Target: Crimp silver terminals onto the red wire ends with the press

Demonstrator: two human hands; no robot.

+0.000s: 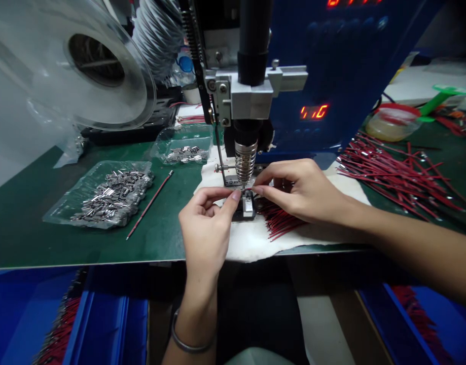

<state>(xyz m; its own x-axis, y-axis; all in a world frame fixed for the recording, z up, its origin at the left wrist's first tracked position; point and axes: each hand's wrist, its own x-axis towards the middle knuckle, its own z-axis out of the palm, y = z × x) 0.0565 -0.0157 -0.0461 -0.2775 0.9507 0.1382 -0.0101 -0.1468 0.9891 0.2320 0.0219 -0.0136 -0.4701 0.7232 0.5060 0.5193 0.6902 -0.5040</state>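
My left hand (208, 218) is pinched just left of the small metal fixture (248, 204), under the tip of the soldering machine's spring-wrapped iron (245, 159). What its thumb and fingertip hold is too small to make out. From the other side my right hand (305, 190) reaches in, thumb and forefinger closed on a thin red wire whose end lies at the fixture. Below my right hand a bundle of red wires (280, 220) rests on the white cloth (240, 243), partly hidden by the hand.
At left, a plastic tray (61, 215) holds small metal parts beside a single red wire (151, 203). A second tray (164, 139) stands behind. More red wires (396, 175) are heaped at right. The blue machine housing (312, 56) rises behind; blue bins (99, 324) sit below the table edge.
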